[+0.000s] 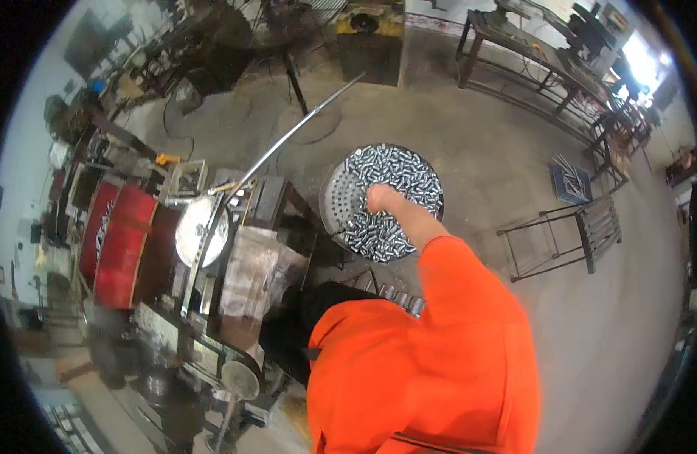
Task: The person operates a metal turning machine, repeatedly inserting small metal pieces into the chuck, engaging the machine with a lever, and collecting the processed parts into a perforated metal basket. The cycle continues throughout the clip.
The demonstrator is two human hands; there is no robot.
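Nearest: orange garment [431,363] at lower centre, its sleeve running up toward the middle of the frame. Right hand [377,197] over the round perforated tray [338,200]; fingers look curled in, grip contents cannot be told. Left hand out of view, state cannot be told.

Small metal cylinders [394,170] heaped across most of the tray, up to its right and upper rim; left portion shows the holes.

Left side tight: machine with pale disc [201,233] stands near the tray's left edge; long metal rod [299,127] slants past the tray's upper left. Grey floor [469,132] stretches right from the tray to the slatted metal frame [598,229]. Beyond: blue crate [571,183], then workbench [515,35], upper right.
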